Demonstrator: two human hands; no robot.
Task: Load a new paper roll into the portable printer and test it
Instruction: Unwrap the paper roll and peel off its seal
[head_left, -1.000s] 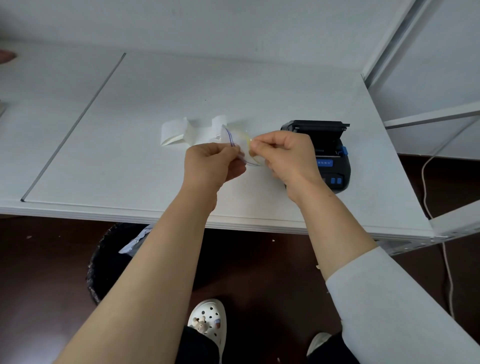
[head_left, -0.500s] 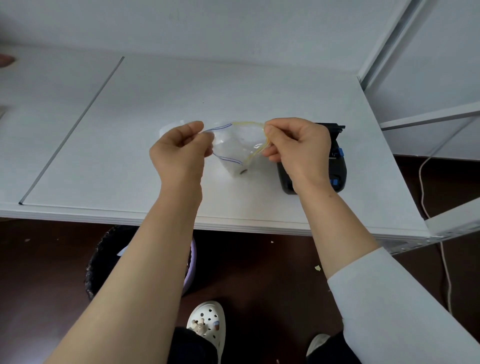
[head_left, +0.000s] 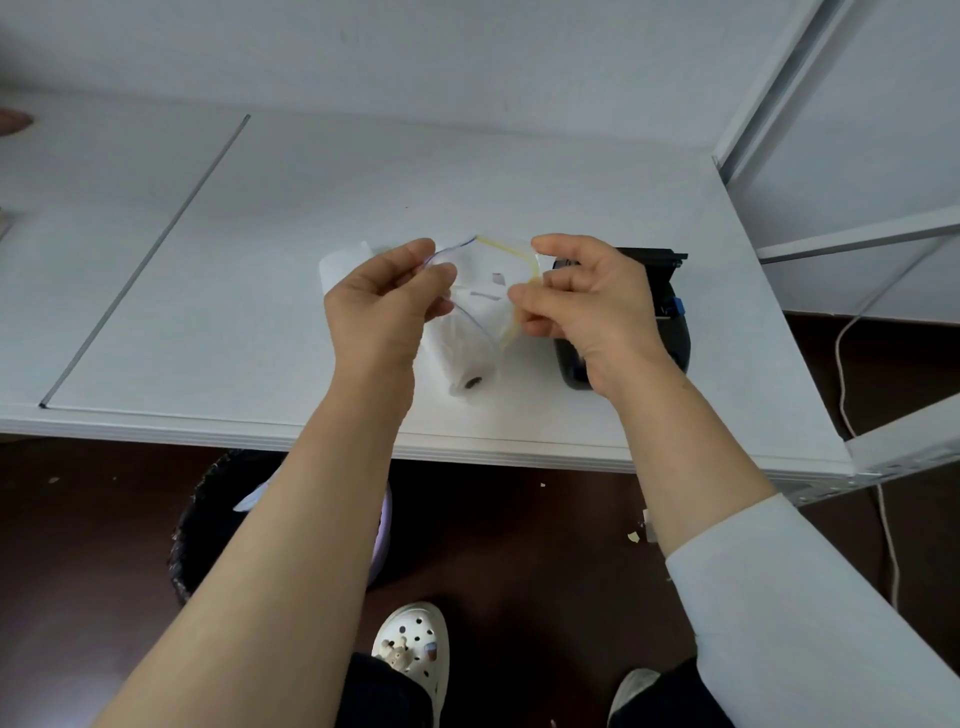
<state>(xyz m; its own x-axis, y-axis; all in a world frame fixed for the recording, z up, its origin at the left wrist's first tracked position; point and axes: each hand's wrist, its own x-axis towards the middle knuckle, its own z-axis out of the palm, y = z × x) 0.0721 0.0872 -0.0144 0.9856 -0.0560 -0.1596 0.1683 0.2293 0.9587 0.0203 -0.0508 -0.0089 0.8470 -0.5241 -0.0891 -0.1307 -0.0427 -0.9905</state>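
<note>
Pinches the blue-lined lip of the zip bag (head_left: 483, 270) with the left hand (head_left: 384, 306) and the yellow lip with the right hand (head_left: 582, 312), each grasping the thin plastic between thumb and fingers. Pulls the two lips far apart now: a second ago pressed together and closed, at this moment spread into a wide mouth over the table (head_left: 234, 291). Keeps the new paper roll (head_left: 462, 358) inside the bag, low at its bottom, dark core visible; cannot tell if it touches the table. Leaves the portable printer (head_left: 672, 332) on the table just behind the right hand, lid apparently raised. Means, probably, unpacking nearly finished: needs next one free hand to take out the roll.
</note>
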